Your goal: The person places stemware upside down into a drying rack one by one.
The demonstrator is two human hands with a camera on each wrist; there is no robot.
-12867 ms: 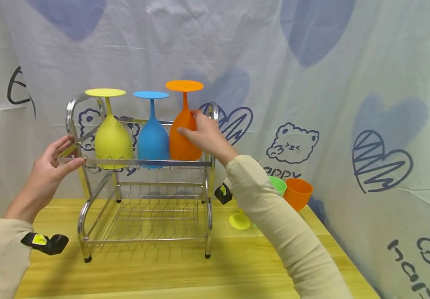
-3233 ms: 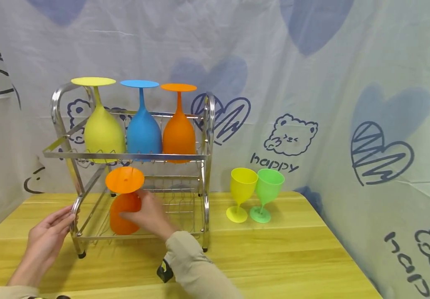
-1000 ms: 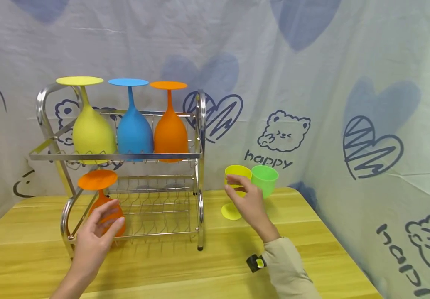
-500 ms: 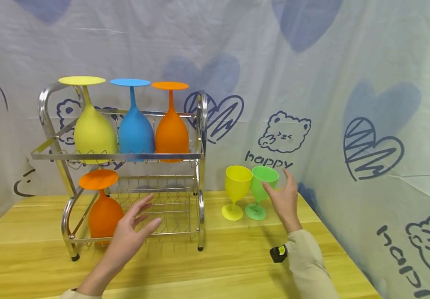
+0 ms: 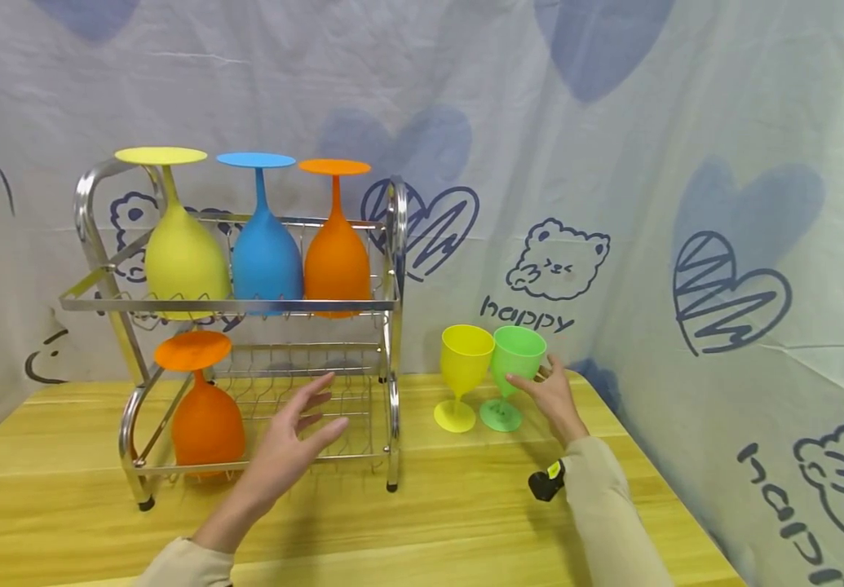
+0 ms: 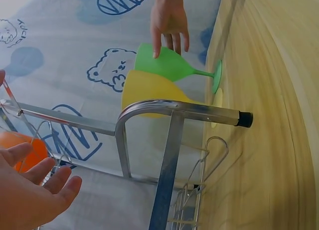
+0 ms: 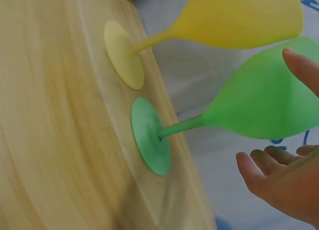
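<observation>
Nearest: left sleeve (image 5: 187, 567) at the lower edge, pale; right sleeve (image 5: 608, 505) reaching in from lower right, same fabric, black wrist unit (image 5: 546, 481) beside its cuff. Table (image 5: 422, 522) below, yellowish wood grain.

Left hand (image 5: 285, 452) in the air before the rack's lower shelf. Fingers loosely extended, thumb held apart; grasping nothing.

Rack (image 5: 267, 306): shiny metal, two tiers, black feet, on the left part of the table. Lower tier: low orange cup (image 5: 209, 428), stemmed, bowl down, foot up, at the left end. Upper tier, left to right, all inverted likewise: top yellow cup (image 5: 185, 261), blue cup (image 5: 267, 257), top orange cup (image 5: 337, 265). Last two close side by side.

Right of the rack, well apart from it: right hand (image 5: 554, 399) at the green cup (image 5: 517, 355). Thumb on one side of the bowl, fingers on the other, spread wide. Right wrist view shows a gap between fingers and bowl; thumb overlaps the bowl, contact cannot be told.

Green cup upright, foot flat on the wood, mouth up. Standing yellow cup (image 5: 463, 359) just to its left, also upright; whether the bowls touch cannot be told.

Farthest: whitish cloth (image 5: 422, 65), creased, printed with blue hearts, bear faces, "happy".
</observation>
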